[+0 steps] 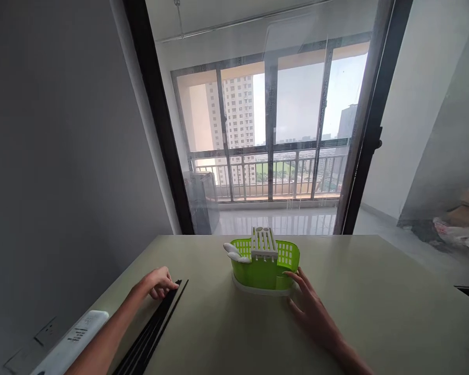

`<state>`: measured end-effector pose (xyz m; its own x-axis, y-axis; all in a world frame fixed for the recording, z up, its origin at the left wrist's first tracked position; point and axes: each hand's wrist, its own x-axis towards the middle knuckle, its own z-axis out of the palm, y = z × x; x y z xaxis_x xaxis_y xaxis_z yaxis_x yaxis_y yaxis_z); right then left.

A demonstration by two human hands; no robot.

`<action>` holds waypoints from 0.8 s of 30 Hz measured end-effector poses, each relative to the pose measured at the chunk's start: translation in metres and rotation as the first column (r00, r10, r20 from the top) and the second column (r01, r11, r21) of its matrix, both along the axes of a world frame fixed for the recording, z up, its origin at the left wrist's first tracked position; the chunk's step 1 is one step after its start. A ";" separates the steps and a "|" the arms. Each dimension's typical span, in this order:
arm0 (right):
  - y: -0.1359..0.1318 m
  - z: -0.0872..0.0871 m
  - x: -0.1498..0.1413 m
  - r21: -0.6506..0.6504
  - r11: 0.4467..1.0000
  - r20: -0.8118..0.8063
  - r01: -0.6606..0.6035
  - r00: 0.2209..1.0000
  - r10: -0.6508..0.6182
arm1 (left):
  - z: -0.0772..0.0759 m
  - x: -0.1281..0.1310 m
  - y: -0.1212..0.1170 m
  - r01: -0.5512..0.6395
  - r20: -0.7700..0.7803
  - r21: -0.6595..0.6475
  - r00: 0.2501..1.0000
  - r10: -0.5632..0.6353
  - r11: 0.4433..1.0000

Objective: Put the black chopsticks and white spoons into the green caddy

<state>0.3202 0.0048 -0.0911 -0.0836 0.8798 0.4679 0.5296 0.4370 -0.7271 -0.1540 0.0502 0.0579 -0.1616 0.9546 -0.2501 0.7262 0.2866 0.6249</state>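
Right hand [310, 307] touching green basket [263, 271]

I am in a high-rise flat, a sparsely furnished home. Before me a sliding glass door [266, 130] opens onto an enclosed balcony [273, 219] with a railing [269, 177], and tower blocks [238, 109] rise outside. I sit at a pale desk [375, 302] by a bare grey wall [54, 156]; bags and boxes [457, 224] are piled in the right corner.
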 end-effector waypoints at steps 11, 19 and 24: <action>0.002 -0.002 0.001 0.015 1.000 0.024 0.008 1.000 -0.008 | 0.034 0.110 0.015 0.223 -0.129 0.481 0.975 -0.183 0.848; 0.000 0.002 0.000 0.010 1.000 0.009 -0.012 1.000 0.012 | 0.041 0.180 0.004 0.600 -0.436 0.551 0.800 -0.412 0.580; 0.001 0.003 -0.001 -0.017 1.000 -0.023 -0.018 1.000 0.017 | 0.038 0.194 0.015 0.590 -0.518 0.511 0.792 -0.324 0.625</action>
